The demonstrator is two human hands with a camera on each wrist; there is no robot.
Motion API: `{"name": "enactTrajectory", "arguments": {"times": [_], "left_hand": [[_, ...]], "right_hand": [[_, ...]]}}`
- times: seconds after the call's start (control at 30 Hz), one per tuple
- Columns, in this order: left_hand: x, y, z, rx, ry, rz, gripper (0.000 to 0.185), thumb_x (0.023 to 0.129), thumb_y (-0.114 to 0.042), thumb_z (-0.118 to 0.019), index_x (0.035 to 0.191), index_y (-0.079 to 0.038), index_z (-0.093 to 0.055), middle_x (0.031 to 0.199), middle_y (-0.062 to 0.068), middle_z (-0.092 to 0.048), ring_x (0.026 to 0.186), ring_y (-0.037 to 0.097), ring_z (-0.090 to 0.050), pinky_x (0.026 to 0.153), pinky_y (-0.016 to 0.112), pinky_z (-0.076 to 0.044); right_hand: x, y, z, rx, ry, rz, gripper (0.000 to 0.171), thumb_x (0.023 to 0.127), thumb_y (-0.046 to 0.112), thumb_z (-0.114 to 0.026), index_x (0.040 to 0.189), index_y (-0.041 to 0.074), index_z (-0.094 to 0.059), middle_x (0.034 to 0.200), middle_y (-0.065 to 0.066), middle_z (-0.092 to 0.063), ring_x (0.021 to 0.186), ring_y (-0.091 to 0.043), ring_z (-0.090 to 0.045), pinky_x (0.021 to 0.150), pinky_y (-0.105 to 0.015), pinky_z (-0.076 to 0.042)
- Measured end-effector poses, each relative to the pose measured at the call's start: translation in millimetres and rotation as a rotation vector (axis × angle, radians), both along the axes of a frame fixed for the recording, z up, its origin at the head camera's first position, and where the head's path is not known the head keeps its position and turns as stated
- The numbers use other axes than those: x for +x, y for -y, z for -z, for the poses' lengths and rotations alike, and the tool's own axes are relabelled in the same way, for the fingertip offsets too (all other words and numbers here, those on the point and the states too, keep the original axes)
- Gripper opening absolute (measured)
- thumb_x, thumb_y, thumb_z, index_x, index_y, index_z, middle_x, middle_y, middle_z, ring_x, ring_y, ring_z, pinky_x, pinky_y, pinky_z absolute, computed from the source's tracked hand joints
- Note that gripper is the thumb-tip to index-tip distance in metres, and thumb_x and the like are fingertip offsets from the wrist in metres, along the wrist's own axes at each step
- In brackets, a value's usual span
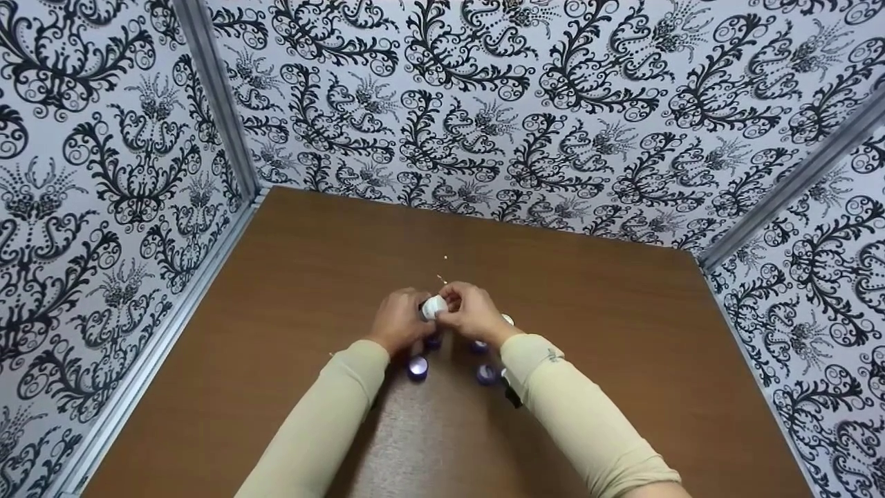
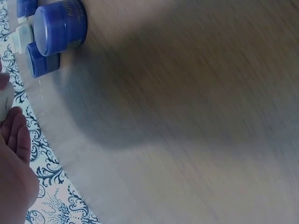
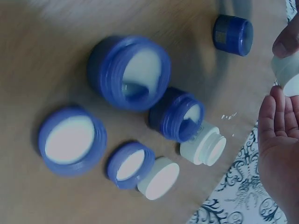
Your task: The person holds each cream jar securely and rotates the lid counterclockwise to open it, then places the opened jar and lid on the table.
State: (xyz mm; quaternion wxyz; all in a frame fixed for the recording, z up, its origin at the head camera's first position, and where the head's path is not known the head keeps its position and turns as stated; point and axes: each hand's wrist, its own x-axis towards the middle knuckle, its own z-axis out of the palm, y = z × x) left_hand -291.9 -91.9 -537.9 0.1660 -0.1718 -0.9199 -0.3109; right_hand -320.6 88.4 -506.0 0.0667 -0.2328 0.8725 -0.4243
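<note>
In the head view a small white jar (image 1: 434, 306) is held up off the table between both hands. My left hand (image 1: 401, 319) grips it from the left. From the right, the fingers of my right hand (image 1: 477, 315) pinch it. At the right wrist view's edge the white jar (image 3: 286, 77) shows beside a thumb and curved fingers. The left wrist view catches only a sliver of the jar (image 2: 5, 100). Below the hands lie a blue jar (image 1: 417, 368) and a blue lid (image 1: 486, 374).
An open large blue jar (image 3: 140, 74), an open smaller blue jar (image 3: 187, 116) and an open white jar (image 3: 205, 144) stand together. Beside them lie a large blue lid (image 3: 72, 140), a smaller blue lid (image 3: 131, 165) and a white lid (image 3: 159, 177). A closed blue jar (image 2: 60, 28) stands apart. Patterned walls border the table.
</note>
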Motion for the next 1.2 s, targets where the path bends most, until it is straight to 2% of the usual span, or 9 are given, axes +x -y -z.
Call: {"name": "enactTrajectory", "arguments": {"times": [0.23,0.4,0.53,0.73,0.87,1.1,1.2], "left_hand": [[0.7,0.7,-2.1,-0.018,0.026,-0.006,0.024,0.07,-0.021,-0.081,0.091,-0.011,-0.074,0.083,0.002,-0.065,0.079,0.023,-0.063,0.071,0.042,-0.051],[0.4,0.8,-4.0,-0.032,-0.011,-0.022,0.024,0.069,-0.019,-0.08,0.09,-0.01,-0.072,0.083,0.002,-0.065,0.08,0.024,-0.063,0.072,0.042,-0.051],[1.6,0.7,-5.7,-0.038,-0.027,-0.024,0.03,0.069,-0.015,-0.081,0.097,-0.007,-0.072,0.089,0.005,-0.066,0.086,0.027,-0.064,0.077,0.043,-0.052],[3.5,0.1,-7.9,-0.039,0.011,-0.033,0.038,0.072,-0.015,-0.083,0.107,-0.005,-0.072,0.1,0.009,-0.066,0.096,0.03,-0.063,0.085,0.045,-0.051],[4.1,0.8,-7.3,-0.05,0.026,-0.036,0.039,0.072,-0.015,-0.084,0.108,-0.006,-0.071,0.102,0.01,-0.067,0.101,0.032,-0.063,0.088,0.046,-0.051],[3.4,1.6,-4.9,-0.057,0.007,-0.02,0.036,0.07,-0.015,-0.083,0.103,-0.006,-0.071,0.098,0.009,-0.067,0.098,0.031,-0.063,0.086,0.045,-0.051],[2.7,1.2,-4.3,-0.059,0.001,-0.02,0.035,0.07,-0.014,-0.082,0.103,-0.006,-0.071,0.097,0.009,-0.067,0.095,0.031,-0.063,0.084,0.045,-0.051]], "right_hand": [[-0.1,-0.7,3.0,-0.034,0.002,-0.017,0.03,0.082,0.003,-0.076,0.108,-0.003,-0.064,0.098,-0.013,-0.069,0.092,-0.032,-0.067,0.082,-0.039,-0.054],[2.7,2.0,-1.0,-0.044,-0.014,0.013,0.03,0.084,0.005,-0.073,0.112,-0.003,-0.065,0.101,-0.013,-0.069,0.093,-0.029,-0.067,0.083,-0.039,-0.054],[3.5,2.1,-1.9,-0.004,-0.041,0.062,0.026,0.092,0.016,-0.068,0.112,-0.001,-0.067,0.104,-0.011,-0.07,0.095,-0.026,-0.066,0.085,-0.039,-0.052],[1.6,0.6,0.0,0.086,-0.081,0.101,0.028,0.097,0.029,-0.063,0.105,0.004,-0.072,0.099,-0.005,-0.071,0.092,-0.02,-0.064,0.083,-0.037,-0.05],[1.3,0.4,0.9,0.085,-0.079,0.089,0.023,0.094,0.026,-0.066,0.102,0.005,-0.072,0.095,-0.003,-0.071,0.088,-0.019,-0.064,0.081,-0.035,-0.051],[2.0,0.3,0.5,-0.016,-0.017,0.009,0.029,0.086,0.008,-0.072,0.112,-0.002,-0.066,0.1,-0.011,-0.07,0.092,-0.025,-0.068,0.083,-0.036,-0.054],[3.1,0.3,-0.5,-0.02,-0.01,0.01,0.03,0.085,0.006,-0.072,0.113,-0.002,-0.065,0.099,-0.011,-0.07,0.091,-0.024,-0.068,0.082,-0.034,-0.054]]}}
